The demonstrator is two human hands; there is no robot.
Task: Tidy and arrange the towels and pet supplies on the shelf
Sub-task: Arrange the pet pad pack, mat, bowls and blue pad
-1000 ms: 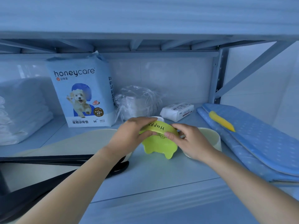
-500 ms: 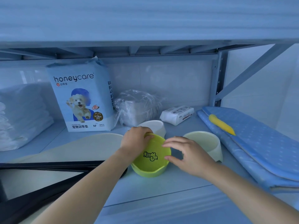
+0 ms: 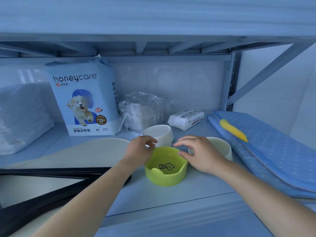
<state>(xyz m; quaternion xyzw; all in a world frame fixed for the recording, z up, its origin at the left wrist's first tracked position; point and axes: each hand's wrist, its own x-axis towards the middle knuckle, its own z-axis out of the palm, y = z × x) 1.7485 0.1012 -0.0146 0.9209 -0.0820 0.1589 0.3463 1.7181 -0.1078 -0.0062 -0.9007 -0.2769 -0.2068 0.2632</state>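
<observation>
A lime-green pet bowl with a small black drawing inside stands upright on the shelf board, near its front. My left hand hovers at the bowl's far-left rim, fingers loosely curled, holding nothing. From the right, my right hand reaches in with relaxed fingers; its thumb tip touches the rim. A white bowl sits just behind the green one. Partly hidden by my right hand, another white bowl stands to the right.
A honeycare pad pack stands at the back, stacked white towels at far left. A plastic-wrapped bundle and wipes pack lie behind the bowls. A blue mat with a yellow piece fills the right. A cream board and black bars lie left.
The green bowl, held tilted in both hands a second ago, now stands upright on the shelf. Both hands have loosened off its rim.
</observation>
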